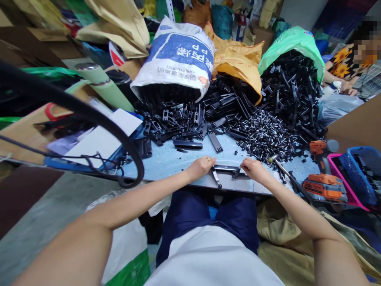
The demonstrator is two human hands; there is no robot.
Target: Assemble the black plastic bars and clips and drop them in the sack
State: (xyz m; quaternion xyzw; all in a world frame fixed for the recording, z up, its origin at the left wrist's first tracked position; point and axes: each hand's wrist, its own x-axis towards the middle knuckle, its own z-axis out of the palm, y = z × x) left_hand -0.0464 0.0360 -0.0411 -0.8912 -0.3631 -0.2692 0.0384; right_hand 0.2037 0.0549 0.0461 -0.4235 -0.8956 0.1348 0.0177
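My left hand [200, 166] and my right hand [251, 167] are both closed on the ends of a long black plastic part [226, 169], held just above the near edge of the light blue table [166, 161]. A small black piece hangs down from the part near my left fingers. Behind the hands lies a heap of small screws or rivets [263, 135] and piles of black plastic parts [178, 117].
Sacks spill black parts: a white and blue one [178, 55], a yellow one [238, 59], a green one [293, 41]. An orange cordless drill [323, 174] lies at the right by blue and pink baskets [358, 172]. Another person sits at the far right. Papers and a green bottle [104, 85] lie left.
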